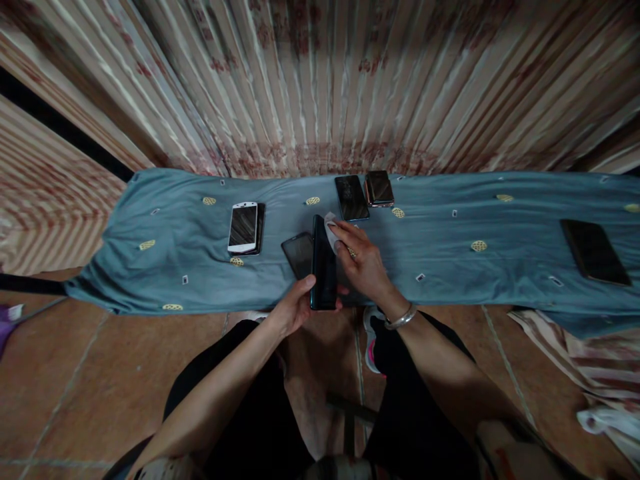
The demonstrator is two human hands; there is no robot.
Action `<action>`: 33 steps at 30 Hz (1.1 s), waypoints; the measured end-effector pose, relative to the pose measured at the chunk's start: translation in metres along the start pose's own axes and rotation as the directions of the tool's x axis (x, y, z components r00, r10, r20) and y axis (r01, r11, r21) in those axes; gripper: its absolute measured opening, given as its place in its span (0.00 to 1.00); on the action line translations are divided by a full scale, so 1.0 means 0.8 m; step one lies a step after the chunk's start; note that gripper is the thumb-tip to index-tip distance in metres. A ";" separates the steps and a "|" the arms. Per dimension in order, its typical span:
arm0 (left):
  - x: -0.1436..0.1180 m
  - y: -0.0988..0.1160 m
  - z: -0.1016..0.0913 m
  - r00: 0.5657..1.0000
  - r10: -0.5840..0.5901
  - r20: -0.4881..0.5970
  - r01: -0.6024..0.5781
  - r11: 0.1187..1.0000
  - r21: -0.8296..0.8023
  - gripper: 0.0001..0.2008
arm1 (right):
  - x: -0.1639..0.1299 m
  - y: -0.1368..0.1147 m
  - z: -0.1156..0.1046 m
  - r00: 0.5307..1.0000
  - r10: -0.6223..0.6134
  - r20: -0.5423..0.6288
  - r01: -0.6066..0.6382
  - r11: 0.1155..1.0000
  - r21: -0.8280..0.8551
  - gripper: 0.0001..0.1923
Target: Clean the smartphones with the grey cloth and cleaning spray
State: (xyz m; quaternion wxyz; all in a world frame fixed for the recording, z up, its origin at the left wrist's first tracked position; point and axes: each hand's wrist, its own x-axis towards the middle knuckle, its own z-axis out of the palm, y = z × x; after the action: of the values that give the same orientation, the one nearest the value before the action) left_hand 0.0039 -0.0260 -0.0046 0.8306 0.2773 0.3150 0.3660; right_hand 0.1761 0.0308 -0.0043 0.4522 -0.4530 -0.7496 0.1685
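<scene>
Left hand [293, 310] clamped around dark phone [323, 263], right hand [363, 260] pinching white wipe [331, 227] at its upper edge.

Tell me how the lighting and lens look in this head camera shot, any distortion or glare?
Head view: dim, soft light with dark corners; strong wide-angle bending curves the curtain folds and the blue cloth edges. Faint reflections streak the white phone. The left hand and right hand on the dark phone look reasonably sharp.
</scene>
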 end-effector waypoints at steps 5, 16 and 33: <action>0.000 0.004 -0.004 1.000 0.013 0.016 -0.013 1.000 0.006 0.30 | -0.001 0.004 0.002 1.000 0.014 0.000 -0.014 1.000 0.014 0.20; 0.000 0.007 -0.006 1.000 0.025 0.012 -0.025 1.000 -0.019 0.28 | -0.003 0.003 0.004 1.000 0.000 -0.006 0.000 1.000 0.003 0.20; 0.003 0.016 -0.012 0.995 0.059 -0.076 -0.067 0.993 -0.097 0.23 | -0.016 -0.019 0.015 0.997 -0.059 0.045 0.057 0.998 0.040 0.23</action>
State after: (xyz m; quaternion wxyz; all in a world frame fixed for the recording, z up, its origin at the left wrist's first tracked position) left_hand -0.0073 -0.0149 -0.0025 0.8194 0.2319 0.3176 0.4171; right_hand 0.1605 0.0140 -0.0071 0.4482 -0.4183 -0.7692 0.1800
